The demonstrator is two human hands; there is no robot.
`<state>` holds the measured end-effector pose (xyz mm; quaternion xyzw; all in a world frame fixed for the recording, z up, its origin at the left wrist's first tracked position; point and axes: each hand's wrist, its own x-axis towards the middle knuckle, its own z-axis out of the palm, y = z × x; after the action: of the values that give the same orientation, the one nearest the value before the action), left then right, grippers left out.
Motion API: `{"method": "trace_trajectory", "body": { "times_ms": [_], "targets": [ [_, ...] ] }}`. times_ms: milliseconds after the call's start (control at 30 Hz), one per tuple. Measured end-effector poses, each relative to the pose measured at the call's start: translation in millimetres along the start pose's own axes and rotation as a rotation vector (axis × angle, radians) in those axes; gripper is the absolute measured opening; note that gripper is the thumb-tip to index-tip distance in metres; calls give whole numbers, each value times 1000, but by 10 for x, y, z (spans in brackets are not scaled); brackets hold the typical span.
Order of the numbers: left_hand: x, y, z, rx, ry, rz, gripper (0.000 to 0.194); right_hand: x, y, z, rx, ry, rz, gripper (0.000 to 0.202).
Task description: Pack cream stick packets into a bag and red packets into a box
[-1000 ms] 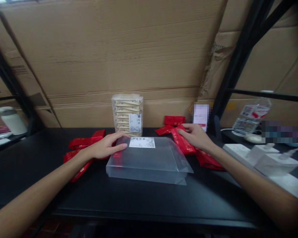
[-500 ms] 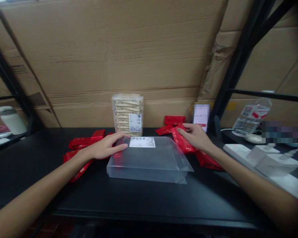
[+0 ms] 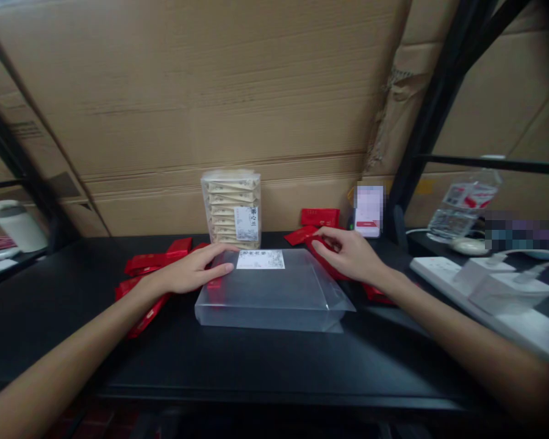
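Note:
A clear plastic box [image 3: 265,292] with a white label lies on the black table, its open flaps toward the right. My left hand [image 3: 194,268] rests on the box's left back corner, thumb and fingers apart. Behind the box, my right hand [image 3: 348,253] has its thumb and forefinger bent together at a red packet [image 3: 303,235]; whether they grip it is hard to tell. More red packets [image 3: 320,216] lie behind and under my right hand. Other red packets [image 3: 147,263] are beside my left wrist, partly hidden by the forearm.
An upright clear box of cream packets [image 3: 231,210] stands behind the flat box. A phone [image 3: 368,210] leans at the back. On the right are a power strip [image 3: 439,274] with plugs and a bottle [image 3: 466,204]; a white cup [image 3: 17,225] is far left.
My right hand has shifted left and back, from the red packet beside the box toward one farther back. My left hand stays on the box. The view has shifted slightly.

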<state>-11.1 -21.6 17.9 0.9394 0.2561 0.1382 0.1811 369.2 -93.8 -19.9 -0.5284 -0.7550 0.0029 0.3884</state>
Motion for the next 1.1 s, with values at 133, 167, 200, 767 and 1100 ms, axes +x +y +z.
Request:
{"method": "trace_trajectory", "body": {
  "times_ms": [133,167,200,767,1100],
  "targets": [
    [18,16,-3,3,-12,-31,48,-45,-123,16,-38,-44,-28,22],
    [23,18,-3,3,-15,-38,48,-51,-141,18,-41,-51,-33,23],
    [27,18,-3,4,-18,-42,48,-54,-150,18,-44,-57,-36,23],
    [23,84,-37,18,-13,0,47,-45,-124,-16,-64,-105,-33,24],
    [24,35,-8,26,-15,-31,49,-47,-118,-9,-71,-132,-19,25]
  ]
}}
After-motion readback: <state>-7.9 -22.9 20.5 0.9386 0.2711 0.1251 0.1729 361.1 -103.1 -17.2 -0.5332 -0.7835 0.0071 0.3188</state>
